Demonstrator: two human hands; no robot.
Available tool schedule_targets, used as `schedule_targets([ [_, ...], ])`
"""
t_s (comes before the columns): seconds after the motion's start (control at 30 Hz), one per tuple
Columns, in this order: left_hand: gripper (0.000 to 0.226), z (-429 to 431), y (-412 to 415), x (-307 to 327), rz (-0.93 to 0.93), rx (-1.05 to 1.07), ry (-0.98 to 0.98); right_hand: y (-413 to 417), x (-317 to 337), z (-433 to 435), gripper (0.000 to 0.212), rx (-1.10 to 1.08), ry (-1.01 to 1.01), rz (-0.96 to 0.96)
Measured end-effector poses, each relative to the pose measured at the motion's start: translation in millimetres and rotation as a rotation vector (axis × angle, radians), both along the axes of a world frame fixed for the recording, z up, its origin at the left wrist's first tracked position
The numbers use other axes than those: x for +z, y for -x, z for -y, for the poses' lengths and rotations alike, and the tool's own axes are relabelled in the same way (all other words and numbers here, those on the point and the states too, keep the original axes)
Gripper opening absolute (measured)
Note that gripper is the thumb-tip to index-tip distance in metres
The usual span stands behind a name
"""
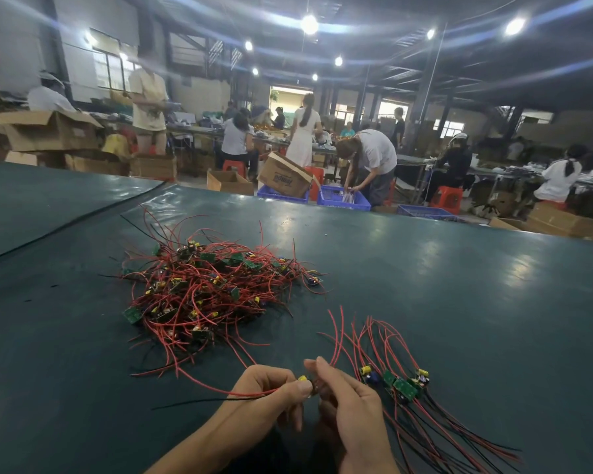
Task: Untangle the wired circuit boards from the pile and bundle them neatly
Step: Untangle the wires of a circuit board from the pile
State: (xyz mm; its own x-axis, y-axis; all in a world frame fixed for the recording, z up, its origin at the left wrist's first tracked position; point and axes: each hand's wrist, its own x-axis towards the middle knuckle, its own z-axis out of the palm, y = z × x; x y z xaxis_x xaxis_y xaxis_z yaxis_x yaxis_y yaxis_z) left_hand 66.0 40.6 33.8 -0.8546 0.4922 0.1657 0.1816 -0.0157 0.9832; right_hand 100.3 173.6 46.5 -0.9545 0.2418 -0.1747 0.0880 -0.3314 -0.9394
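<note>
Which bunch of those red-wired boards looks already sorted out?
The small bunch beside the right hand: its boards lie together, wires fanned out side by side. The big pile farther back on the table is a knotted heap.

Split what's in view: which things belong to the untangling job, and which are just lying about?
Job: tangled pile of wired boards; held board, pinched by left hand and right hand; separated boards laid to the right.
Lying about: cardboard boxes, blue crates, red stools beyond the table.
</note>
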Motion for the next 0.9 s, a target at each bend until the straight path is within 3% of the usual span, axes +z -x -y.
schedule_targets([
  [0.1, 0.037, 0, -1, 1, -0.005, 0.007, 0.013, 3, 2, -10, 0.015, -0.104, 0.002, 0.05],
  [0.3, 0.036, -1, -5, 6, -0.011, -0.023, -0.001, 14, 2, -44, 0.019, -0.295, 0.237, 0.025],
  [0.53, 0.039, 3, -2, 4, -0.02, 0.028, -0.053, 17, 0, -48, 0.021, -0.353, 0.24, -0.058],
  [0.7, 0.041, 4, 3, 3, 0.019, 0.078, -0.121, 14, -5, -26, 0.048, -0.059, 0.085, -0.036],
  [0.8, 0.04, 3, 2, 3, 0.027, 0.058, -0.118, 8, -10, -10, 0.054, 0.135, -0.08, -0.089],
  [0.9, 0.042, 3, 1, 4, 0.033, 0.033, -0.116, 6, -15, 0, 0.057, 0.177, -0.152, -0.201],
])
